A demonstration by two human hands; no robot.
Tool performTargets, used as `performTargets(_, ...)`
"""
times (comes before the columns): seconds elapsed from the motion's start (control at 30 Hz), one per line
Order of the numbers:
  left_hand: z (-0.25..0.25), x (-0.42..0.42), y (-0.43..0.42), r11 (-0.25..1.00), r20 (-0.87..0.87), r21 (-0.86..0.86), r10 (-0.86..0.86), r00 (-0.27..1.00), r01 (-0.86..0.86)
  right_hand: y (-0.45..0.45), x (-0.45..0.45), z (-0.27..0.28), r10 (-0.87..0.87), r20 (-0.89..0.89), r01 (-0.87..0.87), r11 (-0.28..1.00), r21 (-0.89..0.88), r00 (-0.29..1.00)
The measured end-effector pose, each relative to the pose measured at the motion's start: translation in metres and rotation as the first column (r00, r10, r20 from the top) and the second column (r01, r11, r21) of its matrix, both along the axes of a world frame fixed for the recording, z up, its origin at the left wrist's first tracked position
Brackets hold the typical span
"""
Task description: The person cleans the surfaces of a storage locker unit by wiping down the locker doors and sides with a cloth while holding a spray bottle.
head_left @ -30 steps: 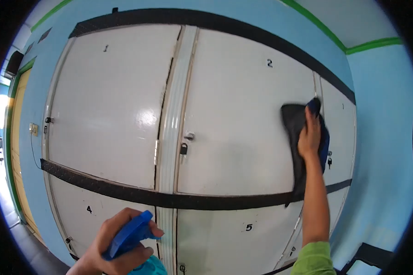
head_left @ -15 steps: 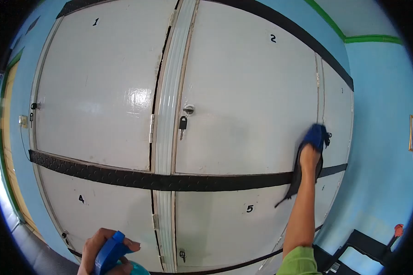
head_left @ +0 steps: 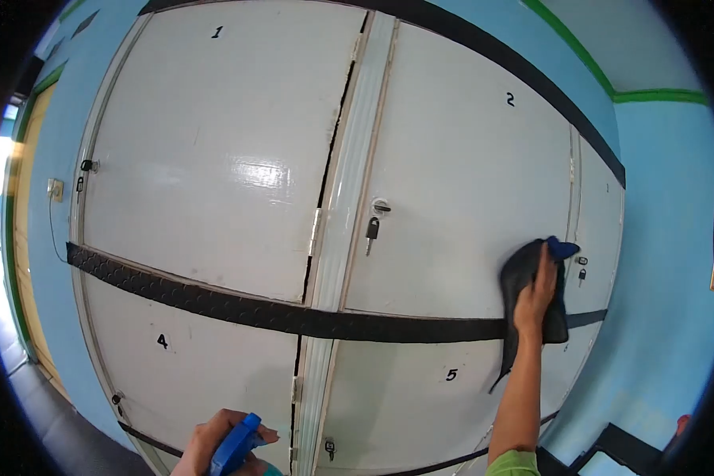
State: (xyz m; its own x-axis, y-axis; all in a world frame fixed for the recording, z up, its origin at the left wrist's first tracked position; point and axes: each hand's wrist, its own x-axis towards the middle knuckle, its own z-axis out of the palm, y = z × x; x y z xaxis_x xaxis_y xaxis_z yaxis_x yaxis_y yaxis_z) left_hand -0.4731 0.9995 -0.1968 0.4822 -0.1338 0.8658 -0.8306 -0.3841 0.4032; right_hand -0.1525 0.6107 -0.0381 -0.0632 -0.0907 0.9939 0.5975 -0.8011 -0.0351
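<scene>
Black cloth (head_left: 519, 272) sits beneath the right hand (head_left: 535, 300), which points upward.

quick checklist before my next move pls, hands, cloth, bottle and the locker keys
1. Right hand on the cloth: ok, it lies over it near the lower right corner of door 2.
2. Left hand on the spray bottle: ok, gripping it around the blue trigger head.
3. Enough liquid in the bottle: cannot tell, most of it is out of frame.
4. Door 2 free of hanging keys: not ok, a black-headed key hangs at its lock.
5. Cloth clear of the right-hand door's lock: cannot tell, its blue tip is very close.
</scene>
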Motion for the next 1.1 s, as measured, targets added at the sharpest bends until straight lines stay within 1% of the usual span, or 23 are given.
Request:
performTargets(0.03, -0.003, 0.003, 0.001, 0.999, 0.049, 0.033, -0.005, 0.999, 0.004, -0.003, 0.009, 0.01, -0.097, -0.032, 0.099, 0.991, 0.092, 0.995)
performTargets(0.07, -0.005, 0.006, 0.001, 0.998, 0.098, 0.069, -0.016, 0.995, 0.01, 0.002, 0.019, 0.018, -0.103, -0.028, 0.105, 0.991, 0.089, 0.994)
performTargets(0.13, -0.006, 0.012, -0.006, 0.997, 0.094, 0.063, -0.043, 0.995, 0.037, 0.03, 0.018, 0.025, 0.2, 0.035, -0.203, 0.972, 0.121, 0.979)
performTargets(0.2, -0.009, 0.021, -0.01, 0.996, 0.094, 0.064, -0.07, 0.993, 0.064, 0.087, -0.021, 0.022, 0.54, 0.102, -0.55, 0.825, 0.133, 0.835)
performTargets(0.23, -0.015, 0.025, -0.011, 0.995, 0.053, 0.013, -0.102, 0.993, 0.102, 0.104, -0.043, 0.012, 0.286, 0.096, -0.282, 0.958, -0.045, 0.954)
performTargets(0.3, -0.018, 0.026, -0.012, 0.989, 0.01, -0.047, -0.138, 0.99, 0.138, 0.108, -0.067, -0.008, 0.008, 0.133, 0.022, 0.975, -0.221, 0.991)
performTargets(0.37, -0.02, 0.017, -0.007, 0.996, -0.246, -0.089, -0.009, 0.969, -0.013, 0.113, -0.075, -0.018, -0.076, 0.08, 0.103, 0.893, -0.439, 0.994)
performTargets(0.4, -0.024, 0.015, -0.003, 0.995, -0.244, -0.097, -0.001, 0.97, -0.023, 0.109, -0.071, -0.02, -0.065, 0.082, 0.095, 0.89, -0.445, 0.995)
performTargets(0.47, -0.036, 0.007, 0.008, 0.98, -0.24, -0.173, 0.053, 0.969, -0.097, 0.085, -0.056, -0.018, 0.066, 0.087, -0.02, 0.893, -0.449, 0.994)
performTargets(0.5, -0.04, 0.0, 0.012, 0.977, -0.237, -0.184, 0.065, 0.969, -0.111, 0.08, -0.051, -0.015, 0.101, 0.076, -0.063, 0.917, -0.395, 0.992)
performTargets(0.57, -0.046, -0.016, 0.016, 0.947, -0.324, -0.149, 0.225, 0.919, -0.284, 0.08, -0.044, -0.007, 0.04, 0.011, -0.036, 0.966, -0.255, 0.999)
performTargets(0.6, -0.049, -0.021, 0.018, 0.946, -0.324, -0.152, 0.225, 0.919, -0.286, 0.09, -0.048, -0.004, 0.042, 0.012, -0.037, 0.966, -0.257, 0.999)
performTargets(0.67, -0.058, -0.027, 0.02, 0.915, -0.46, -0.199, 0.229, 0.858, -0.351, 0.117, -0.061, 0.005, -0.081, -0.034, 0.077, 0.992, -0.096, 0.996)
performTargets(0.7, -0.065, -0.027, 0.023, 0.915, -0.46, -0.2, 0.227, 0.858, -0.35, 0.126, -0.053, 0.006, -0.041, -0.022, 0.039, 0.996, -0.08, 0.999)
performTargets(0.77, -0.08, -0.024, 0.027, 0.905, -0.39, -0.207, 0.272, 0.879, -0.372, 0.146, -0.034, -0.014, 0.14, 0.155, -0.107, 0.973, -0.203, 0.978)
performTargets(0.8, -0.085, -0.025, 0.026, 0.908, -0.385, -0.206, 0.268, 0.883, -0.365, 0.166, -0.057, -0.015, 0.13, 0.001, -0.125, 0.952, -0.281, 0.991)
performTargets(0.83, -0.09, -0.027, 0.024, 0.881, -0.431, -0.292, 0.226, 0.874, -0.372, 0.186, -0.073, -0.021, 0.284, 0.028, -0.253, 0.891, -0.378, 0.958)
performTargets(0.87, -0.097, -0.029, 0.022, 0.845, -0.476, -0.374, 0.179, 0.861, -0.382, 0.2, -0.114, -0.019, -0.102, -0.161, -0.015, 0.801, -0.599, 0.982)
performTargets(0.9, -0.113, -0.023, 0.026, 0.879, -0.232, -0.355, 0.248, 0.941, -0.319, 0.217, -0.108, -0.041, 0.025, -0.044, -0.045, 0.838, -0.544, 0.999)
performTargets(0.93, -0.112, -0.029, 0.027, 0.878, -0.233, -0.356, 0.249, 0.94, -0.321, 0.224, -0.109, -0.064, 0.027, -0.045, -0.047, 0.837, -0.544, 0.999)
performTargets(1.0, -0.109, -0.047, 0.028, 0.852, -0.473, -0.257, 0.301, 0.828, -0.457, 0.236, -0.114, -0.095, 0.213, 0.009, -0.163, 0.776, -0.609, 0.977)
performTargets(1.03, -0.117, -0.048, 0.03, 0.846, -0.474, -0.262, 0.307, 0.825, -0.465, 0.242, -0.115, -0.095, 0.223, 0.009, -0.171, 0.771, -0.614, 0.975)
performTargets(1.1, -0.135, -0.045, 0.037, 0.838, -0.293, -0.32, 0.356, 0.887, -0.442, 0.25, -0.115, -0.083, 0.381, -0.11, -0.362, 0.692, -0.625, 0.918)
